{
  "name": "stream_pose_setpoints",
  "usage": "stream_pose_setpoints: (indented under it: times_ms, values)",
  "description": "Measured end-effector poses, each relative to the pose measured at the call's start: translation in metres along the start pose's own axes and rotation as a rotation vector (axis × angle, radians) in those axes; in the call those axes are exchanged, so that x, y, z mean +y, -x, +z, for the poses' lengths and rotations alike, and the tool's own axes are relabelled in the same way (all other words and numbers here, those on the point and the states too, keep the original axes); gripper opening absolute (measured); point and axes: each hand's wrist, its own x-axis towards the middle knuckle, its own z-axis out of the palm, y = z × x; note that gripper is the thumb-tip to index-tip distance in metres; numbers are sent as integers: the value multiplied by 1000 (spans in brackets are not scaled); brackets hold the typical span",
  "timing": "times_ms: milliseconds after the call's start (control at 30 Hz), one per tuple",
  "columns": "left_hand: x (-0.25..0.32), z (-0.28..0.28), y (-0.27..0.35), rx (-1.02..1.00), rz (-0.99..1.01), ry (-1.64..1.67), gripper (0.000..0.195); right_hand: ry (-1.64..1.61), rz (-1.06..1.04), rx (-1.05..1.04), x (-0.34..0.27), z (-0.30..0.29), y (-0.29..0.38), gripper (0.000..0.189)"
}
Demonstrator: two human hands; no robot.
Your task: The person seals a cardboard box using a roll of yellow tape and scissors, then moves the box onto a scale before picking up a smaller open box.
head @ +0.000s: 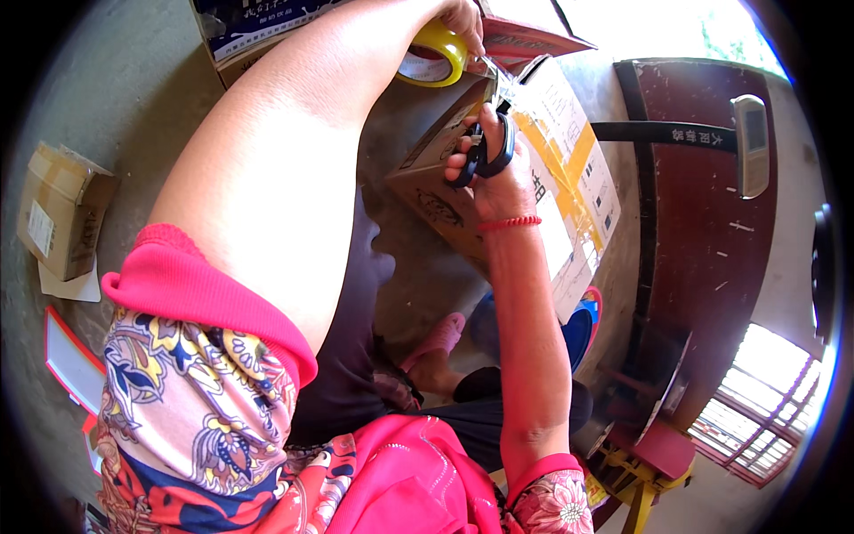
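Note:
At the top, my left hand [465,23] holds a yellow-cored roll of packing tape [458,57]. Its fingertips are beside a crumpled strip of clear tape [497,72] at the edge of a large cardboard box [434,200]. Below that strip, my right hand [510,187] grips scissors [505,152] by their black handles. Their blades point up towards the strip, and whether they touch it is hard to see. Yellow tape bands [582,157] run across the box, which stands tilted in the view. My right forearm hides part of it.
A dark printed carton [267,33] stands at the upper left, near a red box flap [520,41]. A smaller carton [57,213] lies far left. Blue plastic tubs [578,332] and a pink slipper [448,334] are below the box. On the right are a dark red panel [707,233] and a stool [657,454].

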Motion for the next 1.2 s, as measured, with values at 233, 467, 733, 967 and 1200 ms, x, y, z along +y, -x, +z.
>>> stream_pose_setpoints:
  times_ms: [233,467,733,967,1200]
  values:
    - [0,1,1,6,-8,5,31,-49,53,8,-10,-7,-8,38]
    - [-3,2,4,16,-27,12,31,-1,101,-6,-18,-11,-27,39]
    - [-8,5,7,46,-58,14,31,77,39,-43,-17,-15,-31,35]
    - [-42,12,22,103,-224,68,31,82,-119,-144,3,-15,50,25]
    - [-23,5,33,190,-170,-36,28,811,-204,-88,161,-78,153,30]
